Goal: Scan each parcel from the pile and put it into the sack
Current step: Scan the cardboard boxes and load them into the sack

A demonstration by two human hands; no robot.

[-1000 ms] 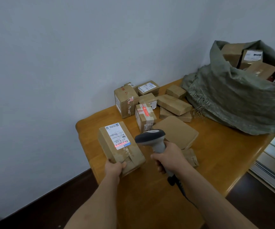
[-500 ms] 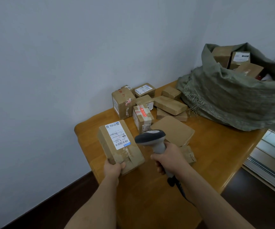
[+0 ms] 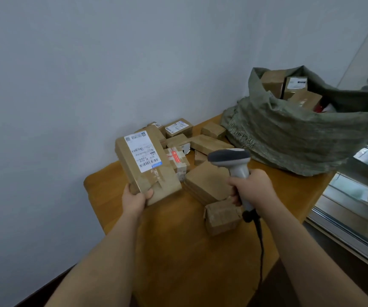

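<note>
My left hand (image 3: 135, 198) grips the near corner of a brown cardboard parcel (image 3: 147, 167) with a white shipping label, held tilted up above the wooden table (image 3: 178, 251). My right hand (image 3: 251, 188) grips the handle of a grey barcode scanner (image 3: 230, 159), its head pointing left towards the parcel. Behind them lies the pile of several cardboard parcels (image 3: 191, 140) against the wall. At the right stands the open green woven sack (image 3: 300, 134) with several parcels inside.
A flat brown parcel (image 3: 207, 180) and a small crumpled box (image 3: 221, 217) lie just under my right hand. The scanner's black cable (image 3: 261, 251) hangs down over the table's near edge. A glass and metal frame (image 3: 355, 196) runs along the right side.
My left hand has lifted the labelled parcel off the table and tilted it up. The scanner has risen a little with my right hand. The red scan line seen one second ago is gone.
</note>
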